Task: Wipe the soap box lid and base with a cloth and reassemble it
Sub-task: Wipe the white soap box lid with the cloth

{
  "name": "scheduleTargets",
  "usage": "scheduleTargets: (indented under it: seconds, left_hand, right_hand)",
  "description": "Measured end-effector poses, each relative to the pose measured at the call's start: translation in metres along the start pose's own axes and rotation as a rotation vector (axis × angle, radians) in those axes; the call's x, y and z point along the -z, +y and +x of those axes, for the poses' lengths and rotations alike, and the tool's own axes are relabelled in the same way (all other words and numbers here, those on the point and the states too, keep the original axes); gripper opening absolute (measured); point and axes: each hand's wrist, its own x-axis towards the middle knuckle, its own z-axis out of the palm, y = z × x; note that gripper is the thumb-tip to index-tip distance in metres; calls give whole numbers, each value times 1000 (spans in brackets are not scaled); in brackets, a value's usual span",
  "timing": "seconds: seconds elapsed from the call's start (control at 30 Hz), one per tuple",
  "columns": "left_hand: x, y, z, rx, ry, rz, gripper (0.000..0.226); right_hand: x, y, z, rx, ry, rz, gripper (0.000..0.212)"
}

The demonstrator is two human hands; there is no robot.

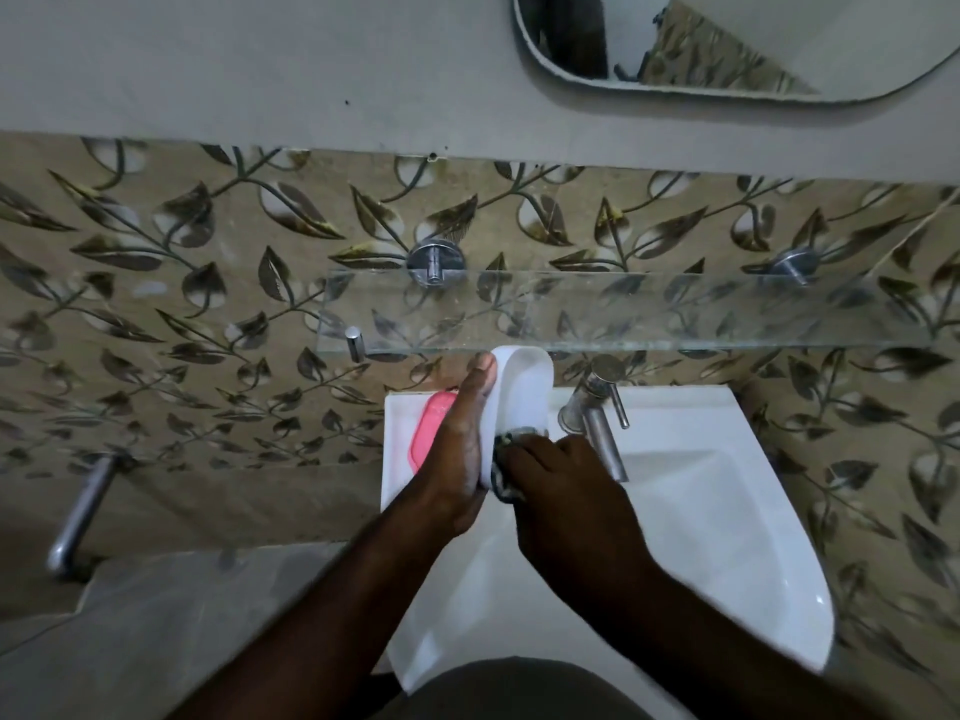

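Head view: left hand [457, 449] clasped along white lid [522, 392], long axis pointing away toward glass shelf [597, 309]. Right hand [566, 485] closed on dark cloth [506, 459], pressed at lid's near end. Pink base [428, 423] on sink [727, 511] rim, left of lid.

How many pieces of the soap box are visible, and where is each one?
2. The white piece is held upright in the left hand over the sink; the pink piece lies on the sink's left rim, partly hidden behind that hand.
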Motion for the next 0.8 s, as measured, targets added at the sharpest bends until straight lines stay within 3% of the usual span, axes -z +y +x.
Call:
scheduleTargets:
  seconds: [0.1,0.13,0.2,0.27,0.3,0.37,0.4,0.5,0.63,0.73,0.8]
  left_hand:
    - [1,-14,0,-20,28,65,33]
    - [2,-16,-1,-39,41,55,32]
    - [4,-15,-1,-66,37,66,32]
    - [-1,-9,-1,-62,22,98,32]
    - [-3,-9,-2,-37,27,92,32]
    - [-3,-9,-1,33,83,92,36]
    - [-4,-8,-1,71,111,100,41]
    - [-8,-4,2,140,130,148,39]
    - [-7,-13,-5,60,170,150,34]
    - [0,-25,-7,-32,106,125,43]
    - [-4,-25,-11,10,57,71,58]
  right_hand:
    - [9,-4,-1,-239,-200,562,16]
    - [13,-5,-3,-286,-209,730,17]
    - [12,-1,-9,-324,-180,831,21]
    - [9,-2,-17,-257,-156,783,19]
    - [3,5,-20,-130,-110,604,21]
    - [-6,18,-18,125,-105,38,47]
    - [-8,26,-17,209,-126,-124,56]
    - [-6,27,-9,150,-116,-137,49]
    - [-2,3,-11,-224,-280,447,13]
    - [12,-2,-5,-408,-259,809,19]
    - [16,1,2,-602,-298,1258,20]
